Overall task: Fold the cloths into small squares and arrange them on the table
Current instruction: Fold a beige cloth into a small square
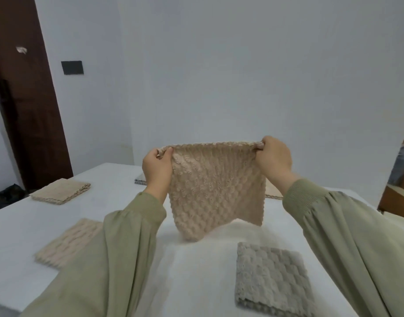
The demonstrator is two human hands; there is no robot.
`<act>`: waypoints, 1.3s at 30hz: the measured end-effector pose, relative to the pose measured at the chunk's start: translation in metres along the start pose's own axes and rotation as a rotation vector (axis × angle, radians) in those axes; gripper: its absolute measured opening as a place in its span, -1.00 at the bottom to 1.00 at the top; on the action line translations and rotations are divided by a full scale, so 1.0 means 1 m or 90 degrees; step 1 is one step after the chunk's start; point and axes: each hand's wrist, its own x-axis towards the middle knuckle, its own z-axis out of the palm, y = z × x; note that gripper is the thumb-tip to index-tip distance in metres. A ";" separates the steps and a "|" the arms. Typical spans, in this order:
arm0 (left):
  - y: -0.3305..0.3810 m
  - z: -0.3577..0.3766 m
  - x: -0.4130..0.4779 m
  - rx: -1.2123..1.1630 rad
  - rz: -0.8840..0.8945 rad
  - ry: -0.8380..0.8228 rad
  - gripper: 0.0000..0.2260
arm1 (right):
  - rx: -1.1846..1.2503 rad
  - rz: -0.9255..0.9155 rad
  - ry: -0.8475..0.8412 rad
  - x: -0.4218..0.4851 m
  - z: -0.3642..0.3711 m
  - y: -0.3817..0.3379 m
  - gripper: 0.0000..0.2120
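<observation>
A beige textured cloth (pixel 215 191) hangs in the air above the white table (pixel 20 225). My left hand (pixel 157 169) pinches its top left corner and my right hand (pixel 274 160) grips its top right corner, stretching the upper edge taut. The lower edge hangs uneven, just above the tabletop. A folded grey cloth (pixel 270 277) lies on the table at the front right. Two folded beige cloths lie on the left, one near (pixel 66 242) and one farther back (pixel 60 191).
More cloth (pixel 273 193) shows behind the hanging one at the table's back, mostly hidden. A dark wooden door (pixel 25 92) stands at the left. A cardboard box (pixel 399 179) sits at the right edge. A plain wall lies behind the table.
</observation>
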 end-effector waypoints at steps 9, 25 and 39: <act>0.016 -0.004 0.014 -0.007 0.021 -0.005 -0.64 | 0.199 0.073 0.048 0.004 -0.033 -0.010 -0.79; -0.120 0.029 0.049 0.214 -0.145 -0.105 -0.79 | 0.154 0.212 -0.207 -0.002 0.121 0.053 -0.79; -0.137 0.039 0.025 -0.137 -0.267 -0.020 -0.90 | 0.441 0.394 -0.281 -0.011 0.143 0.062 -0.83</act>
